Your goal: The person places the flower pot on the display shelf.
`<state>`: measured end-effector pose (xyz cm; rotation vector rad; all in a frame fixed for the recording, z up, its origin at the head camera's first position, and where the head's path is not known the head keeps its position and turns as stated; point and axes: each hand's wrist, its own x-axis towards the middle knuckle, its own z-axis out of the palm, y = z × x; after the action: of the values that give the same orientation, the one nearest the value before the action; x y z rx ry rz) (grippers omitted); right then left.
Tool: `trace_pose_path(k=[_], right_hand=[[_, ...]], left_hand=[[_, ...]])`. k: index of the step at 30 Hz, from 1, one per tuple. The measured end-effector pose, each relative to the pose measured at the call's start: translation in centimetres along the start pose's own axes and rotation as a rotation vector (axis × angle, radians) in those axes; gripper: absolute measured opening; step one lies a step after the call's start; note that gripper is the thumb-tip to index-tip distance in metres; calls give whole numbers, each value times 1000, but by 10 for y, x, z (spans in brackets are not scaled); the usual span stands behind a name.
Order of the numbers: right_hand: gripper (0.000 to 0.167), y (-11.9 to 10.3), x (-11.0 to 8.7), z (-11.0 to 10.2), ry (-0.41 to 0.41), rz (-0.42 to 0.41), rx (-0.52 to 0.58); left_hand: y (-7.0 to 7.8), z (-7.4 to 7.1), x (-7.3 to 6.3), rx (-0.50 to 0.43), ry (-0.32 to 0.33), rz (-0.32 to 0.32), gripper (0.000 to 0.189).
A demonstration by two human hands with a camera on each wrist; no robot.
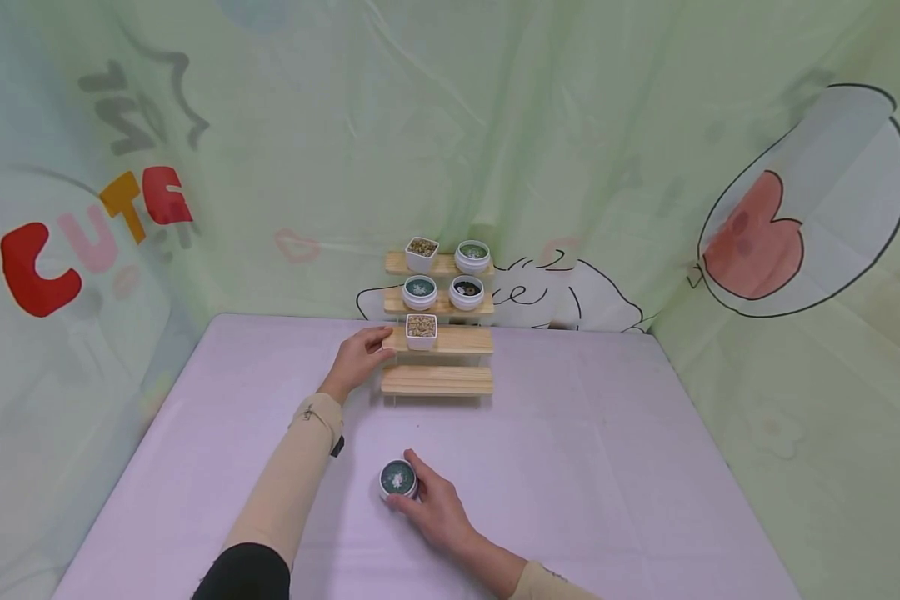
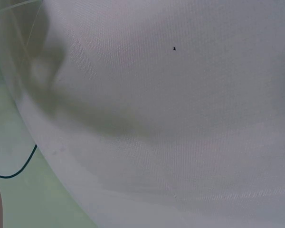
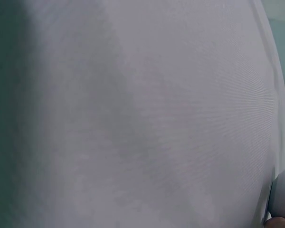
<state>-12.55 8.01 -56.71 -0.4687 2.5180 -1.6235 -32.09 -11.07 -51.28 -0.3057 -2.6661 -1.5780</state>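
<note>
My right hand [image 1: 441, 508] holds a small round white pot [image 1: 398, 479] with a dark green top and a pale snowflake-like mark, over the near middle of the table. Its thumb and fingers lie round the pot's right side; the pot's pale wall [image 3: 282, 194] edges into the right wrist view. Farther off, my left hand [image 1: 358, 360] reaches to the left end of a stepped wooden stand [image 1: 437, 381], thumb and fingers at the end of its second plank from the bottom. A square white pot [image 1: 422, 332] of tan grains sits on that plank, beside the fingertips.
On the upper planks stand another square pot [image 1: 422, 253] of grains and several round pots, among them a green-topped one [image 1: 472, 257] and a dark-topped one [image 1: 467, 292]. The lilac tablecloth [image 1: 585, 467] ends at a printed curtain [image 1: 435, 125] behind.
</note>
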Motion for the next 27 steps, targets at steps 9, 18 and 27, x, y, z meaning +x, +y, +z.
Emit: trace_pose_path(k=[9, 18, 27], right_hand=[[72, 0, 5, -7, 21, -9, 2], [72, -3, 18, -25, 74, 19, -9], [72, -9, 33, -45, 135, 22, -36]], left_hand=[[-1, -1, 2, 2, 2, 14, 51], [-1, -1, 1, 13, 1, 9, 51], [-3, -1, 0, -17, 19, 63, 50]])
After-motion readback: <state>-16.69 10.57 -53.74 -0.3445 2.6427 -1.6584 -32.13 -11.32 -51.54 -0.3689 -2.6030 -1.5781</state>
